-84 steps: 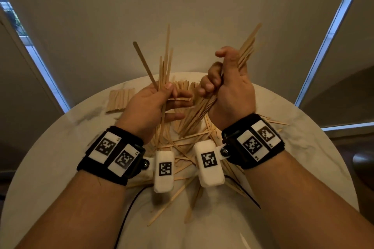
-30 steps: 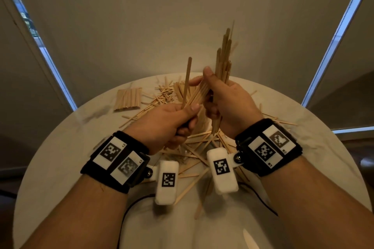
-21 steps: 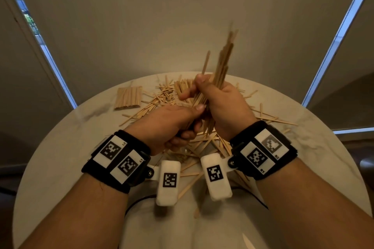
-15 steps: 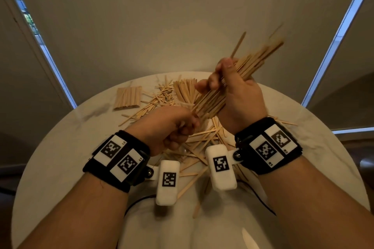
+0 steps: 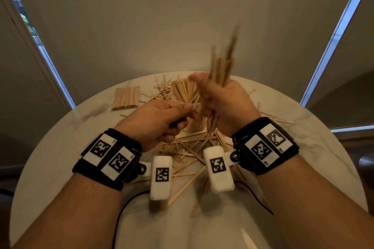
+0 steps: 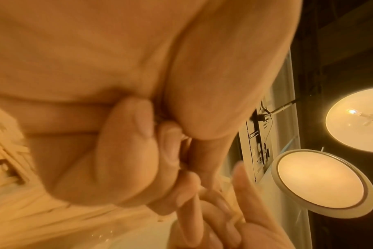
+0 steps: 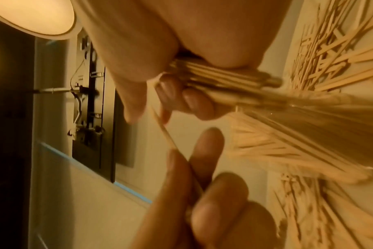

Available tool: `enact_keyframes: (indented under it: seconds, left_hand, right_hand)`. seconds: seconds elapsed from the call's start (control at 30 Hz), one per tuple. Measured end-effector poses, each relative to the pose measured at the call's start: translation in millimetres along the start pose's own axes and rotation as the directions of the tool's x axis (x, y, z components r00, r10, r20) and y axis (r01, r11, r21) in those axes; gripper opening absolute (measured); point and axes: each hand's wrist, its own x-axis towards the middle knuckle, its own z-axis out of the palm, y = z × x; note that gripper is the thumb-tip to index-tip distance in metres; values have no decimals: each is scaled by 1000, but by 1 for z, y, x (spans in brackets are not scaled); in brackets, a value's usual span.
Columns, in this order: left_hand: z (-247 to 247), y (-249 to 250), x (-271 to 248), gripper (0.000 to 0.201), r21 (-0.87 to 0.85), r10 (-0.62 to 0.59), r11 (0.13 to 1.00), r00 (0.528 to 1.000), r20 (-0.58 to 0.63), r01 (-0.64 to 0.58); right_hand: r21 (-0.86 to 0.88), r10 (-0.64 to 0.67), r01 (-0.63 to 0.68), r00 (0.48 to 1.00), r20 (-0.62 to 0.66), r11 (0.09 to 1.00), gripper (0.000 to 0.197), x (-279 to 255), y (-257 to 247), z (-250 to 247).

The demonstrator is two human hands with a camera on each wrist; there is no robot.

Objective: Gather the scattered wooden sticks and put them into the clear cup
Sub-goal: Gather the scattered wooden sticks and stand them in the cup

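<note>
Holding a bundle of sticks [image 5: 221,70] upright mid-frame, right hand [image 5: 226,103] is fisted around it. Left hand [image 5: 159,119] pinches one stick; I'd square the ends first.

Both forearms reach forward; right hand [image 5: 223,103] fisted, left hand [image 5: 159,119] seemingly pinching.

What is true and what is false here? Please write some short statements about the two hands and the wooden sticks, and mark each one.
1. The right hand grips a bundle of sticks. True.
2. The left hand lies flat on the table. False: it is raised and pinches a single stick.
3. A neat stack of sticks lies at the table's far left. True.
4. No sticks lie loose on the table. False: many loose sticks lie scattered below the hands.
</note>
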Motion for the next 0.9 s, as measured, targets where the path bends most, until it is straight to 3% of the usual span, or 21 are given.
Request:
enact_keyframes:
  seconds: [0.07, 0.23, 0.37, 0.5, 0.6, 0.73, 0.8, 0.9]
  left_hand:
    - [6, -1, 1, 38, -12, 1, 1000, 1000, -8, -1]
    - [9, 0, 1, 30, -96, -119, 989, 987, -110, 108]
    - [12, 2, 0, 38, -218, -233, 951, 972, -35, 221]
    - [9, 0, 0, 57, -400, -228, 886, 971, 67, 235]
    - [8, -3, 2, 61, -448, -210, 863, 973, 99, 232]
    - [10, -3, 4, 53, -450, -125, 880, 987, 98, 156]
    - [8, -2, 2, 62, -383, -177, 901, 979, 104, 204]
    - [2, -1, 1, 60, -160, -156, 977, 985, -80, 141]
  right_hand:
    - [-69, 45, -38, 994, 101, 997, 29, -3, 4, 8]
    - [75, -124, 125, 992, -14, 989, 45, 3, 3, 8]
    - [209, -187, 170, 980, 64, 963, 43, 3, 7, 12]
    - [85, -189, 178, 971, 145, 980, 13, 0, 14, 12]
    - [-25, -135, 143, 970, 203, 989, 11, 0, 18, 10]
    - [-256, -81, 163, 950, 302, 953, 10, -1, 17, 5]
    - [-277, -76, 163, 951, 300, 947, 10, 0, 17, 4]
    - [-195, -7, 73, 947, 322, 978, 10, 2, 18, 2]
